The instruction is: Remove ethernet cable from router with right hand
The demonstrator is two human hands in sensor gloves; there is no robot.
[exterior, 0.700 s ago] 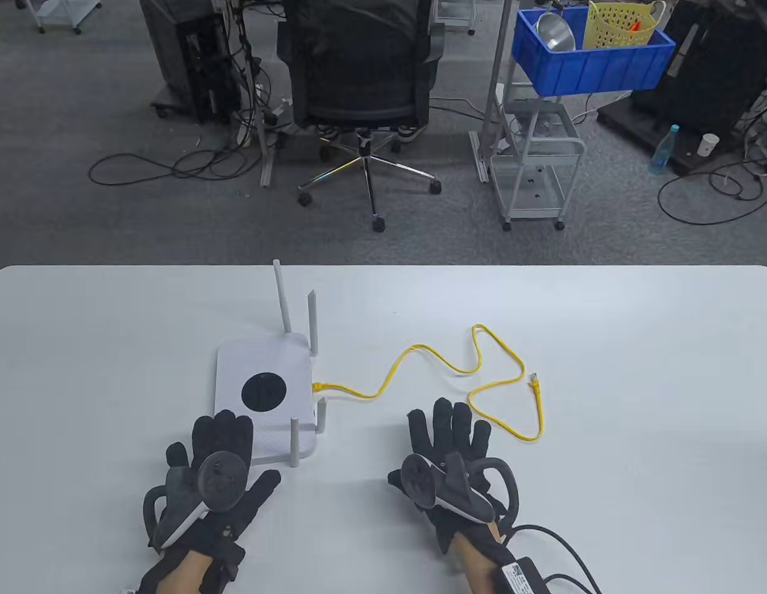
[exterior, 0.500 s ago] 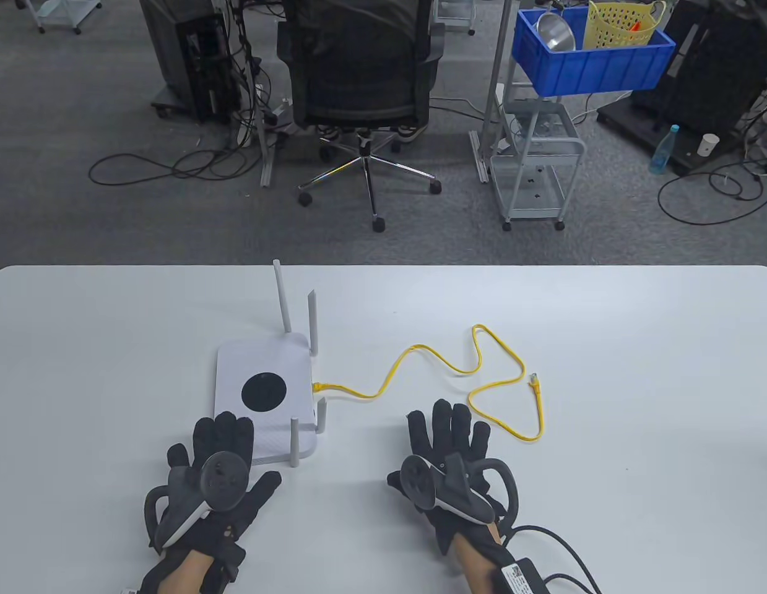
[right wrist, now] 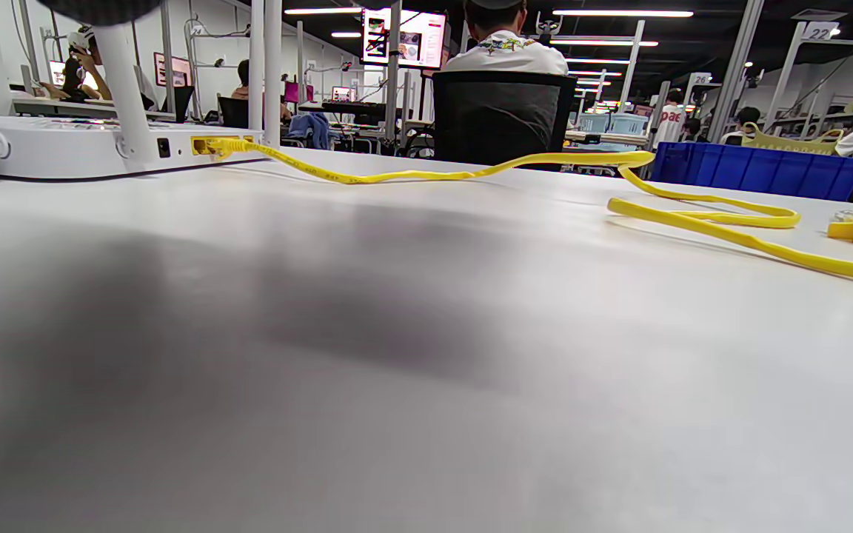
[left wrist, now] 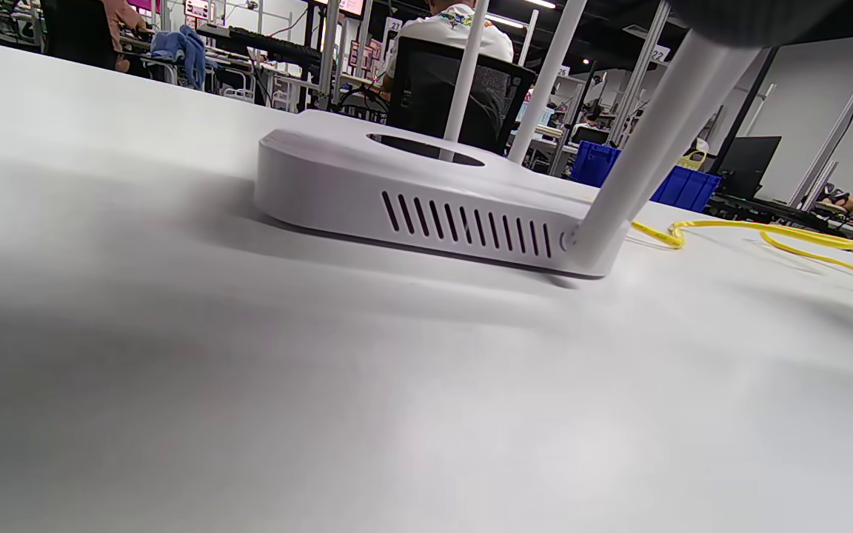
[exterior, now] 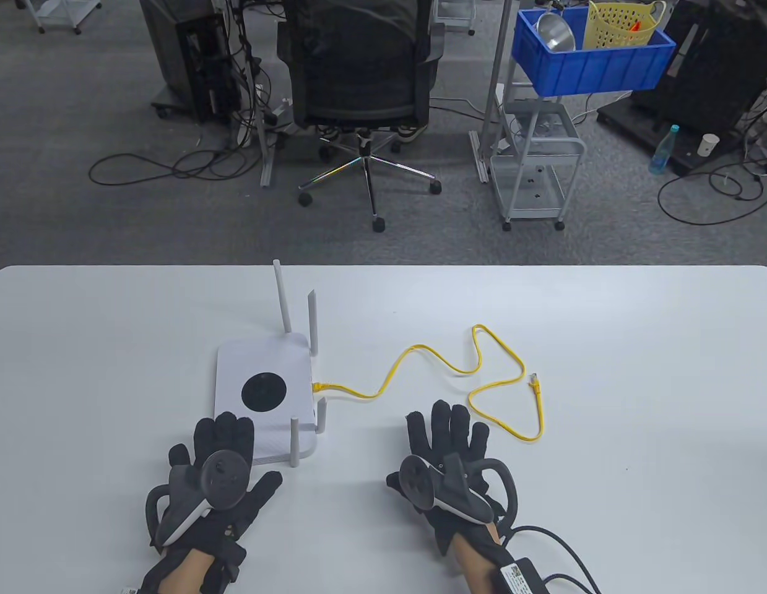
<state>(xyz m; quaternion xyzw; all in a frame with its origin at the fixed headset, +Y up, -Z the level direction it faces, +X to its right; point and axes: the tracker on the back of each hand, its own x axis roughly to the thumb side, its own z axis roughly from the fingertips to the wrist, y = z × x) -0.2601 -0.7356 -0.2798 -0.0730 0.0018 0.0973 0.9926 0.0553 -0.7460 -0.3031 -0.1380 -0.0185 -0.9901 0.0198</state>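
A white router [exterior: 264,368] with several upright antennas lies left of the table's middle; it also shows in the left wrist view [left wrist: 426,200] and the right wrist view [right wrist: 64,152]. A yellow ethernet cable [exterior: 457,370] is plugged into the router's right side at its plug [exterior: 320,386] and winds rightward to a free end [exterior: 533,381]. The plug shows in the right wrist view [right wrist: 212,146]. My left hand [exterior: 216,458] lies flat, fingers spread, fingertips at the router's near edge. My right hand [exterior: 448,436] lies flat and empty on the table, below the cable.
The white table [exterior: 637,383] has its far edge in front of an office chair [exterior: 358,74], a metal cart [exterior: 535,161] and a blue bin [exterior: 590,59] on the floor. A black cable [exterior: 563,544] runs from my right wrist.
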